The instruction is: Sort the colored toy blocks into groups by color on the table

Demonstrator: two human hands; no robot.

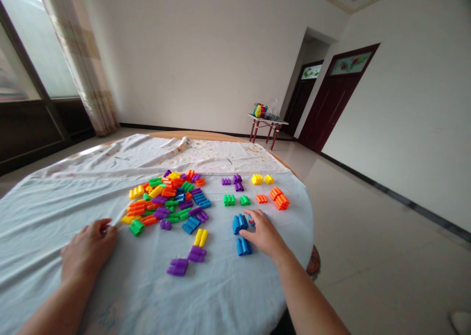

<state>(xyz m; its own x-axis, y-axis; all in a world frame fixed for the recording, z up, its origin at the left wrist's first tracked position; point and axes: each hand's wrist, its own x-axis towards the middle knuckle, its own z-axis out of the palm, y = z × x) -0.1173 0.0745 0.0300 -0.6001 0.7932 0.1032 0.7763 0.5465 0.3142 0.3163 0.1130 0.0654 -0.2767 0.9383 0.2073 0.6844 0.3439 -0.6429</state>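
My left hand (89, 246) rests on the cloth left of a mixed pile of coloured plastic pieces (167, 202), fingers curled together, and whatever they may hold is hidden. On the right, my right hand (263, 229) reaches over blue pieces, its thumb and fingers apart beside a blue block (240, 223). Another blue block (244, 246) lies just below it. Behind the hand are green pieces (229, 200), orange pieces (279, 198), purple pieces (238, 182) and yellow pieces (257, 179). Near the middle front lie a yellow piece (200, 237) and purple pieces (178, 267).
A pale cloth (143, 296) with wrinkles covers the round table, whose edge curves down on the right. Far behind stands a small table (268, 119) bearing a colourful bag (260, 110). Part of a patterned shoe (314, 262) shows beside the table's right edge.
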